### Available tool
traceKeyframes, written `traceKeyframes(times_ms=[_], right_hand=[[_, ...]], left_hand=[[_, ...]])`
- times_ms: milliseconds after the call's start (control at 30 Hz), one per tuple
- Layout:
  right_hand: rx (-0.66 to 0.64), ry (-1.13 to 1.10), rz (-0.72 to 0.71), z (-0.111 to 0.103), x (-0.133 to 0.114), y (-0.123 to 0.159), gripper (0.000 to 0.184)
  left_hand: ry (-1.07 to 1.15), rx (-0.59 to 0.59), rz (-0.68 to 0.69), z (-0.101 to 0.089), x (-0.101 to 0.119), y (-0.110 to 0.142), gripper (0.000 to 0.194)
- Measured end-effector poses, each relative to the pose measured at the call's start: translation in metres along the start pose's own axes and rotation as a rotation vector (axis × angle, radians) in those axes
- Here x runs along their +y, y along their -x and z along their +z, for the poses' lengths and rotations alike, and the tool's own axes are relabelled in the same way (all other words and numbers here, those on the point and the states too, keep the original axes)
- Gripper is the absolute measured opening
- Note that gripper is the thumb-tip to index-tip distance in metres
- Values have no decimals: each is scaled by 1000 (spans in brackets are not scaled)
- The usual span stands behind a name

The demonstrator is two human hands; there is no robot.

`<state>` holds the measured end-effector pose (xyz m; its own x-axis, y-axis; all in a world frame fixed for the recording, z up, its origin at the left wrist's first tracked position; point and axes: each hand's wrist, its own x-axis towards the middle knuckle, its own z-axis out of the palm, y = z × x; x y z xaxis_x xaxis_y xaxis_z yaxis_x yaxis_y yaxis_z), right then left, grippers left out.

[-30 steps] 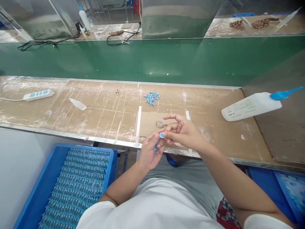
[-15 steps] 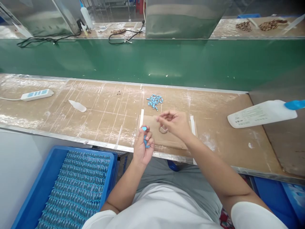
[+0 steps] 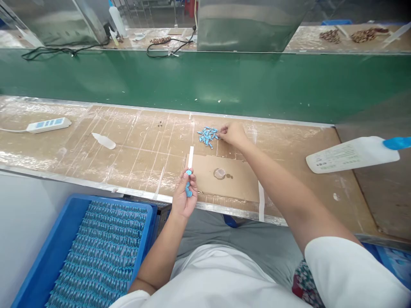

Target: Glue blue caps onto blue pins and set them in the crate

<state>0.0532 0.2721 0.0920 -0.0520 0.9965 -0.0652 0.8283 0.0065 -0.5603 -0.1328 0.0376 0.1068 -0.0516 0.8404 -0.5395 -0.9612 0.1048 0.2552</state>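
Right hand [image 3: 233, 133]: now shifted from above the cardboard sheet [image 3: 205, 184] to the small blue pieces [image 3: 207, 136], fingertips narrowed at the pile's right edge, grip on any piece not discernible; work seemingly turned to the pile. Left hand [image 3: 183, 202]: closed around blue discs [image 3: 189, 193], one held up at the fingertips, the pile farther forward and to its right, well apart.

The head-worn camera looks forward and down over the long brown cardboard-topped counter [image 3: 141, 145]. It spans from a white cloth shirt [image 3: 212, 278], close before the counter, past the flat green panel [image 3: 128, 79] behind it.
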Motion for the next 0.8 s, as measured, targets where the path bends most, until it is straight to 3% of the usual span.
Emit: traceKeyframes(times_ms=[200, 533, 800], right_hand=[[-18, 65, -12, -8, -2, 14, 16], [-33, 12, -60, -14, 24, 43, 21], [134, -194, -25, -15, 64, 88, 29]], left_hand=[[2, -28, -63, -3, -2, 8, 15], [-36, -38, -68, -8, -7, 19, 17], [-42, -67, -91, -10, -14, 20, 16]])
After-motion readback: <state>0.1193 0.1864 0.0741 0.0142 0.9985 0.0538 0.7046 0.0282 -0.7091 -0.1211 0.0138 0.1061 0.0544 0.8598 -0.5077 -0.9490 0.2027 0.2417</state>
